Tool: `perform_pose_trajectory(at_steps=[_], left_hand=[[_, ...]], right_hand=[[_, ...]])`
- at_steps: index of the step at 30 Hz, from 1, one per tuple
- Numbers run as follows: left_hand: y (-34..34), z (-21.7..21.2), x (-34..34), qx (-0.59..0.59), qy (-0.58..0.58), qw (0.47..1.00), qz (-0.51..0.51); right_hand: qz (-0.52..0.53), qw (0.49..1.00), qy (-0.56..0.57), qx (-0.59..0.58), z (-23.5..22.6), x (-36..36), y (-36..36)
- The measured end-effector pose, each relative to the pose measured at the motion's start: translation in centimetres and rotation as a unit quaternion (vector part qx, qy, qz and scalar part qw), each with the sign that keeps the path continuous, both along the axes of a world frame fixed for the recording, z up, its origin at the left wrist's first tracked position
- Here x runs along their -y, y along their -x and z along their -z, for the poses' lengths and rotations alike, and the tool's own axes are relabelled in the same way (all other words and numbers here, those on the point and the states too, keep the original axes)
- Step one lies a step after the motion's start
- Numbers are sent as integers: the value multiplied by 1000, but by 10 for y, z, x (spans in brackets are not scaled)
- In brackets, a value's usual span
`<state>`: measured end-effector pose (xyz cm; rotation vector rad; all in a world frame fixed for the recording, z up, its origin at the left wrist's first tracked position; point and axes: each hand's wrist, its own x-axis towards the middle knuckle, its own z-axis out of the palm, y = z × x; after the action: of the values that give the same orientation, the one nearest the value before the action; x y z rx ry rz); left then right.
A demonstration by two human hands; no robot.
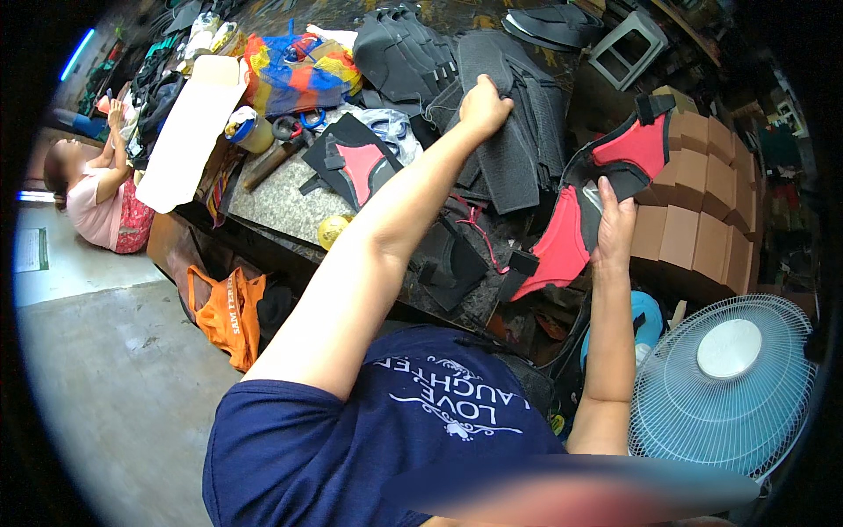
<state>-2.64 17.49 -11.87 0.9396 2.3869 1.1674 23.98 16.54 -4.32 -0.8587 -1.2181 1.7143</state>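
Red pad (562, 248), head view: just left of brown boxes (698, 189), gripped in right hand (613, 227), digits nearly straight, forearm upright. Left arm reaches diagonally up and rightward, elbow slightly bent; left hand (486, 110) half-curled on black stack (502, 158), hold unclear.

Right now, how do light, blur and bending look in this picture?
In the head view, the white board is washed out and the left upper arm bright; a smooth blurred patch hides part of the bottom; the red-and-black piece in the right hand reads fairly clear; fisheye bends edges near the rim, and the corners are black.
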Motion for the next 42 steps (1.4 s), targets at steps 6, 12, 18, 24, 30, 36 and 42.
perform_pose_trajectory(at_steps=[6, 12, 18, 24, 30, 36, 42], left_hand=[[13, -43, 58, -48, -107, 993, -17], [-40, -70, 122, 291, -290, 905, 111], [-57, -73, 150, 378, -354, 852, 83], [-64, -66, 168, 554, -411, 716, 104], [-66, -92, 190, 538, -438, 719, 41], [-8, -97, 241, 380, -534, 753, -59], [63, -60, 285, 130, -287, 926, -207]], right_hand=[[-47, 997, -63, 15, -4, -5, 36], [-63, 966, -229, 105, 5, -2, 104], [-20, 897, -364, 249, 22, 12, 104], [-106, 935, -237, 242, 17, 27, 106], [-352, 930, 104, -27, -8, 64, 97], [-418, 908, 17, 27, -10, 103, 94], [-473, 858, -121, 160, 64, 105, 124]])
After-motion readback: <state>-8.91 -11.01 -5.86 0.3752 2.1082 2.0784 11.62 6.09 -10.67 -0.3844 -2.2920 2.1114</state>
